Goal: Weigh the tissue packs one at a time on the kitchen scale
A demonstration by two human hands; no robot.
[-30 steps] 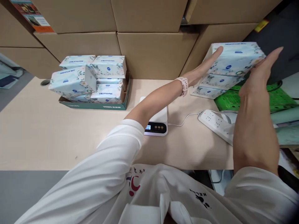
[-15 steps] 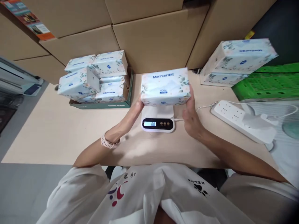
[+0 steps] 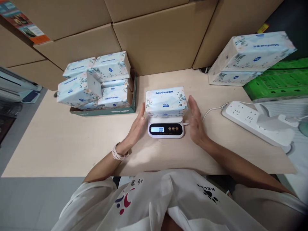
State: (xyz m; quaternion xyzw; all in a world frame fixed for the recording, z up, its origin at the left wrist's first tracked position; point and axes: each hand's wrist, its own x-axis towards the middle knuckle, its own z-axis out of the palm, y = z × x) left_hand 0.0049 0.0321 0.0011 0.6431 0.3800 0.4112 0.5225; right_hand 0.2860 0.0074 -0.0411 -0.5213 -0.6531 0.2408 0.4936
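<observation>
A white and pale blue pack of tissues (image 3: pixel 166 102) with a floral print rests on the white digital kitchen scale (image 3: pixel 166 136), whose lit display reads 0.0. Just left of the pack, my left hand (image 3: pixel 136 126) is held upright with its fingers stretched out, holding nothing. On the opposite side, my right hand (image 3: pixel 196 123) is likewise open, its palm facing the pack with a small gap between. The pack covers most of the scale's platform; the front panel with its buttons stays visible.
A green open carton (image 3: pixel 106 112) at the left holds several tissue packs. Two more packs (image 3: pixel 255 53) are stacked at the right beside a green plastic crate (image 3: pixel 276 78). A white power strip (image 3: pixel 255 123) with cables lies at the right. Cardboard boxes (image 3: pixel 156 41) line the back.
The tissue pack has come down onto the scale. Both my hands have let go of it and moved slightly apart from its sides. The display still reads 0.0.
</observation>
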